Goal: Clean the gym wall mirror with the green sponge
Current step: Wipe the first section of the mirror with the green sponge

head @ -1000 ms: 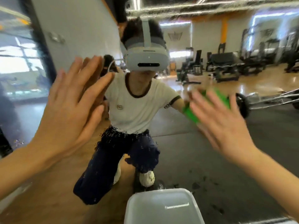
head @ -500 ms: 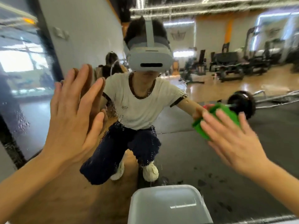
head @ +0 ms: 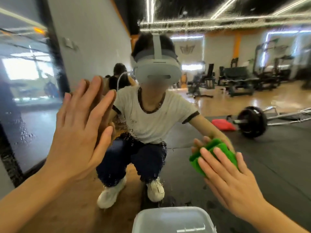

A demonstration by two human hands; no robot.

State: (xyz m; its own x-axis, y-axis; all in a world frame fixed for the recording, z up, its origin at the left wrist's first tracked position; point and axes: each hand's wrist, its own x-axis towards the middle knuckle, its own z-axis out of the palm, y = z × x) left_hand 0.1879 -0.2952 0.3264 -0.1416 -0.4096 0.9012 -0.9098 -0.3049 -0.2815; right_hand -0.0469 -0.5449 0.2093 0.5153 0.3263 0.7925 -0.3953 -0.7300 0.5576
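Left hand (head: pixel 79 132) flat, fingers straight, against the wet mirror (head: pixel 193 132). Right hand (head: pixel 232 179) presses the green sponge (head: pixel 217 153) to the glass with extended fingers, partly covering it. White tub (head: pixel 171 219) cut off below.

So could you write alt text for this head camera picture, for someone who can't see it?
A person's right hand presses a green sponge flat against a wet gym wall mirror, while the left hand rests open on the glass. The mirror reflects the crouching person, a barbell on the floor and gym machines; a pale plastic tub sits below.
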